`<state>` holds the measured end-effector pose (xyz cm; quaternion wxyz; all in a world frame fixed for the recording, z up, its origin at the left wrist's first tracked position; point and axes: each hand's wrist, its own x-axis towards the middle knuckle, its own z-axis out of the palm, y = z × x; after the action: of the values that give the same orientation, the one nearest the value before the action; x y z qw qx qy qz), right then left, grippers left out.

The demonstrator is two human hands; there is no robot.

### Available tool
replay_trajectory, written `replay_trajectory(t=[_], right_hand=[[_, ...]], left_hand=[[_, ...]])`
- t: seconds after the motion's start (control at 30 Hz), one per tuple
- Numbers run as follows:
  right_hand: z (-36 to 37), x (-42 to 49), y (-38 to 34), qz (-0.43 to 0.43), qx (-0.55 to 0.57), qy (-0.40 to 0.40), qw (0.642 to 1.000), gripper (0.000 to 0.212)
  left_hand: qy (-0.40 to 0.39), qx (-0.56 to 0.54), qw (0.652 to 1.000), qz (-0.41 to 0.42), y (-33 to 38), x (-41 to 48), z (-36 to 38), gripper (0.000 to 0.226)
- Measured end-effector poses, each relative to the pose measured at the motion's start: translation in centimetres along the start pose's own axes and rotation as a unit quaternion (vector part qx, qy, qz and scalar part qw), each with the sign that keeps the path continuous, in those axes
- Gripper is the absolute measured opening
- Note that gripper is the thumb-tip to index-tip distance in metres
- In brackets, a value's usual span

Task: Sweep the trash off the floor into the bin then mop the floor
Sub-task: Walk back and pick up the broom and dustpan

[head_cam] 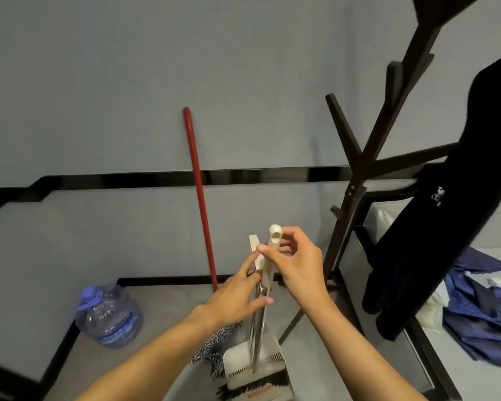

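1. Beside the coat rack, the broom and dustpan stand upright together on the floor
2. Of the hands, the right hand grips the top of the broom's cream handle, thumb across its front
3. Lower down, the left hand pinches the dustpan's shaft, thumb in front and fingers behind
4. A red-handled mop leans on the wall, its head beside the dustpan
5. A water bottle sits on the floor to the left; a dark garment hangs on the rack

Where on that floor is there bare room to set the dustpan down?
Bare floor lies between the water jug and the red pole, along the wall. Crowded around the dustpan: mop head on its left, coat rack legs on its right.
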<state>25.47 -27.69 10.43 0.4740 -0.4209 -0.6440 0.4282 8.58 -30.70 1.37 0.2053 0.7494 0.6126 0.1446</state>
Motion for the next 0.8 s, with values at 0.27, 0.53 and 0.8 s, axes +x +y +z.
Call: replay_trajectory(t=[0.27,0.53,0.8], right_hand=[[2.3,13.5,7.9,0.066,0.005,-0.019,0.998,0.024],[6.6,24.7,19.8,0.114,-0.035,-0.006,0.993,0.02],[9.1,31.7,27.9,0.171,-0.059,-0.009,0.984,0.026]], left_hand=[[-0.005,-0.15,0.989,0.016,-8.1,15.6,1.1,0.047],[-0.051,-0.186,0.981,-0.002,-19.6,29.9,5.8,0.049],[-0.1,-0.18,0.977,-0.048,-25.5,37.6,8.8,0.04]])
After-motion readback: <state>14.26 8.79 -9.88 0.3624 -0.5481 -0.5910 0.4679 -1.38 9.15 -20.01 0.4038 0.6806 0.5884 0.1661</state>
